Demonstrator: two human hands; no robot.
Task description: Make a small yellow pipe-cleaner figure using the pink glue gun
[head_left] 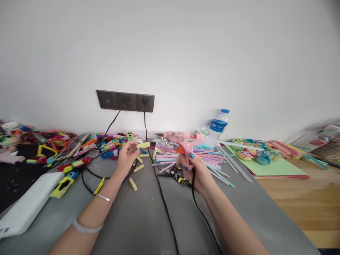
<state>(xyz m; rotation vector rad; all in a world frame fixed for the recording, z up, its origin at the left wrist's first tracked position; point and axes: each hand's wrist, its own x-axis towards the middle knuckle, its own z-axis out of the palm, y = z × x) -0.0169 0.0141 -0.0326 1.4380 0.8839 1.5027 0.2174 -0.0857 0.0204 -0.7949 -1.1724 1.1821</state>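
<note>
Clasping the handle of the pink glue gun (pixel 186 142), my right hand (pixel 198 171) held it above the table (pixel 140 219), nozzle toward the table's left edge. The thumb and fingertips of my left hand (pixel 126 157) pinched a short yellow piece (pixel 143 145) near that nozzle. More yellow pieces (pixel 133 184) lay on the table, and pastel sticks (pixel 215 160) spread toward its rear edge, pliers (pixel 174 173) just beside them.

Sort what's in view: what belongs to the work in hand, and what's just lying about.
In the work:
yellow piece, in the left hand
pink glue gun, in the right hand
loose yellow pieces, likely

Lying about, apparently:
water bottle
green paper
white oblong object
</note>
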